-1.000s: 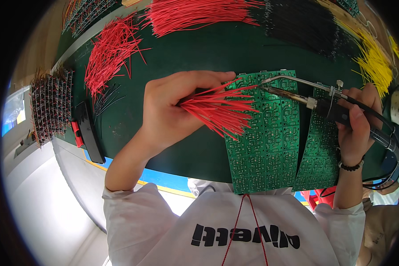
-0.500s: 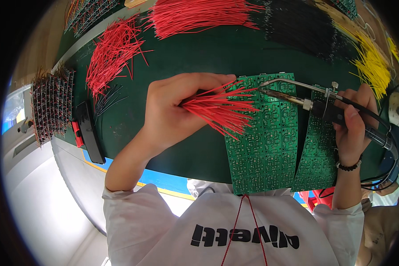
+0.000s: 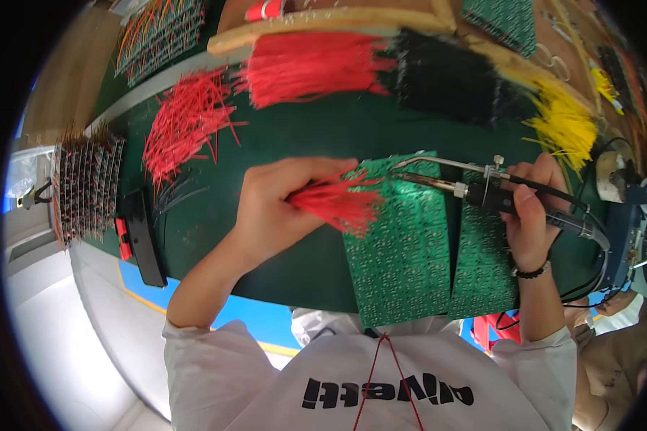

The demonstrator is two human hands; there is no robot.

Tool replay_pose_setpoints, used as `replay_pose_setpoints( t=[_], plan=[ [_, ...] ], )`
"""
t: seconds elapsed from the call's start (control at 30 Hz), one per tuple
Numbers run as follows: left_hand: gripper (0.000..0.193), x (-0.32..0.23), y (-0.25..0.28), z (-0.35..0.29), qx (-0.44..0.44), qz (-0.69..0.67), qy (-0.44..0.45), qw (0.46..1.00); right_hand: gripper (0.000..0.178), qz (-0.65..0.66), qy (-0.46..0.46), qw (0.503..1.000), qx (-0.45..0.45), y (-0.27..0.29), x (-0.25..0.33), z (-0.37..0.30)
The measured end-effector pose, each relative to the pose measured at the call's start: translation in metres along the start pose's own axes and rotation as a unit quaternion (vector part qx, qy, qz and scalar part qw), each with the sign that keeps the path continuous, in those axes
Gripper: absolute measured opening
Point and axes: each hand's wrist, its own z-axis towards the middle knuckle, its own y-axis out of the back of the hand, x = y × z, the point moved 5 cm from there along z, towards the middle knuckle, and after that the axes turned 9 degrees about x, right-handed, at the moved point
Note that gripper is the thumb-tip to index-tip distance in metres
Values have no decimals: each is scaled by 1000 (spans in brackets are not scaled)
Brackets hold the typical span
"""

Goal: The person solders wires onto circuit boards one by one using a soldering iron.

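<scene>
My left hand [image 3: 266, 205] is closed round a bundle of red wires [image 3: 336, 203], whose ends fan out to the right over a green circuit board panel [image 3: 399, 258]. In my right hand [image 3: 532, 219] is a soldering iron [image 3: 492, 197] with a thin metal solder-feed tube [image 3: 446, 162] clamped above it. The iron's tip points left, over the top part of the panel, close to the wire ends; whether it touches the board I cannot tell. A second green panel [image 3: 484, 262] lies beside the first, under the right hand and iron.
Beyond lie red wires [image 3: 313, 68], loose red wires [image 3: 187, 122], black wires [image 3: 446, 75] and yellow wires [image 3: 564, 126]. A black phone-like slab [image 3: 146, 241] and wired boards [image 3: 86, 187] sit left. Cables and a soldering station [image 3: 622, 237] stand right. Another person's arm [image 3: 615, 359] shows lower right.
The whole view has shifted, so the table and hands sit lower and a bit farther left, with more of the far side showing. Both hands keep their holds; the iron stays near the wire ends.
</scene>
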Motion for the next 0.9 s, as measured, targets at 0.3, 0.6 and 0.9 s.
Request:
replay_pose_setpoints(
  t=[0.3, 0.6, 0.9],
  plan=[
    [19, -6, -11, -7, -18, 25, -28, 999, 17, -86, 25, 996, -12, 6, -4, -18],
    [22, 11, 11, -16, -110, -87, 1, 990, 22, -90, 63, 994, -3, 9, 6, -8],
    [20, 29, 29, -11, -219, -362, -35, 905, 22, -1, 37, 999, -20, 22, 20, -19]
  ],
)
